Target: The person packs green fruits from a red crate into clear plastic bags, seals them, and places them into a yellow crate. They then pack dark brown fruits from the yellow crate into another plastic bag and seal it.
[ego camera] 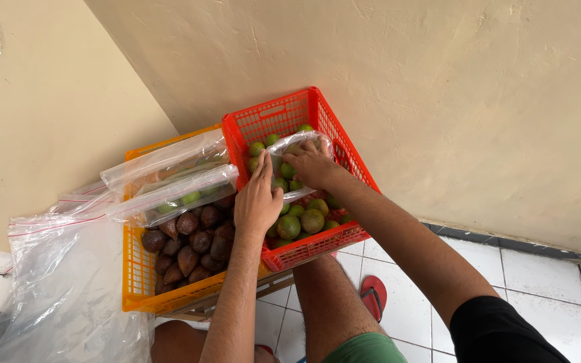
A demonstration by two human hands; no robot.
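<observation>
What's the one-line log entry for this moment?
left hand: on clear bag | right hand: gripping bag | bag: over green fruit in red basket | orange basket: brown fruit

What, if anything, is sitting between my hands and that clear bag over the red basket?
Nothing visible. The right hand already grips the top of the clear bag over the green fruits in the red basket, and the left hand touches the bag's left edge.
</observation>
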